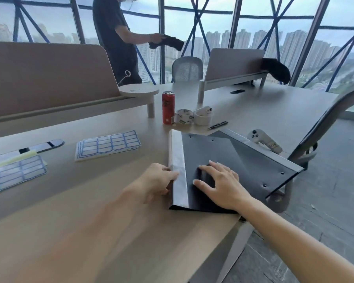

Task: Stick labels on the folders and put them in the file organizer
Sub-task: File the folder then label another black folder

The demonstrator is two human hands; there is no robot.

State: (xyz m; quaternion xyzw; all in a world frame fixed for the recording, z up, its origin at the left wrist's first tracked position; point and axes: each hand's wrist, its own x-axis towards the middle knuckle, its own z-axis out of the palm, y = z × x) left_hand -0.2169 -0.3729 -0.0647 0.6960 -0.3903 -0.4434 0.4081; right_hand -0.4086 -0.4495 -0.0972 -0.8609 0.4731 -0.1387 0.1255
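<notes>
A black folder (223,156) with a pale grey spine (178,160) lies flat at the table's right edge, and part of it overhangs the edge. My left hand (157,180) touches the spine's near end from the left, its fingertips against the strip. My right hand (221,182) rests palm down on the black cover, fingers spread. Two sets of blue-bordered label sheets lie to the left: one stack (107,145) mid-table, another sheet (14,173) at the far left. No file organizer shows in view.
A red can (168,108), two tape rolls (193,117), a black pen (218,125) and a white controller (263,139) sit behind the folder. Desk dividers (45,78) stand at the back. A person (116,37) stands by the windows. A chair (325,129) is at the right.
</notes>
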